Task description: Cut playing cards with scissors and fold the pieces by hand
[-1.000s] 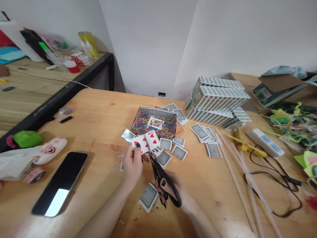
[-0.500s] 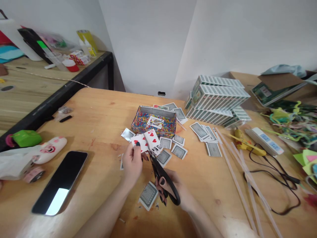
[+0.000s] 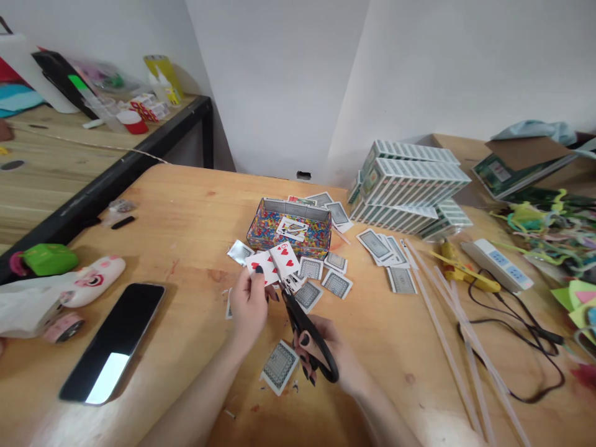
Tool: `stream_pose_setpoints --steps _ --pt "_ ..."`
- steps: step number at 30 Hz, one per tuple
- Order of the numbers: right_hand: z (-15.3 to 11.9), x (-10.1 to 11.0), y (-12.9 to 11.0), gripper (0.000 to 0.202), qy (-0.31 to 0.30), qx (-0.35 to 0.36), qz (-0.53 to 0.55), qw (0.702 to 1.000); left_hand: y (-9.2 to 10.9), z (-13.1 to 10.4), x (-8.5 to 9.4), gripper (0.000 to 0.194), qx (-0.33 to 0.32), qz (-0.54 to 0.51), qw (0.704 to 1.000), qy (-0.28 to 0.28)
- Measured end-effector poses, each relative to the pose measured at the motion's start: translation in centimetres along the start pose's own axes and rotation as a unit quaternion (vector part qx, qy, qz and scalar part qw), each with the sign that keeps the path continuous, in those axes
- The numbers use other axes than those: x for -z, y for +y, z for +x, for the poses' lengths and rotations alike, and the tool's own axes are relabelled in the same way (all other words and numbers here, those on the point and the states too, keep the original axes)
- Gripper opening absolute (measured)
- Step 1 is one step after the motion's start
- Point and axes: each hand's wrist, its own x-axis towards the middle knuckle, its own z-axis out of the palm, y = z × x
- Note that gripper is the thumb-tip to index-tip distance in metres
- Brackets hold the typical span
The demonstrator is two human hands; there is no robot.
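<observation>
Between the thumb and fingers of my left hand is a playing card, a six of hearts, cut partway across so its far half tilts up. My right hand is wrapped round the handles of black scissors, whose blades meet the card's cut. Just beyond the card stands an open box covered in colourful specks, with a face card against its near side. Cut card pieces lie face down to the right of the blades, and another card piece lies nearer me.
Stacked card boxes stand at the back right. Clear glue sticks, a yellow glue gun and a power strip with a black cable lie on the right. A phone lies on the left.
The scissors' handles have drawn slightly closer together and the fingers of my right hand with them. The card and my left hand stay almost where they were.
</observation>
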Motion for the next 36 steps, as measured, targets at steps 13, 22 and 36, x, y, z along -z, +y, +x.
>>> stream_pose_setpoints --steps 13,22,36 --pt "0.0 0.2 -0.4 0.050 -0.022 0.013 -0.020 0.999 0.7 0.5 0.4 0.014 0.079 -0.067 0.995 -0.014" --pt "-0.2 -0.1 -0.9 0.050 -0.044 0.032 0.018 0.998 0.2 0.4 0.7 0.021 0.039 0.015 0.998 -0.048" --pt "-0.3 -0.2 -0.8 0.049 -0.027 0.029 -0.001 0.999 0.6 0.4 0.8 0.025 0.035 0.019 0.997 -0.072"
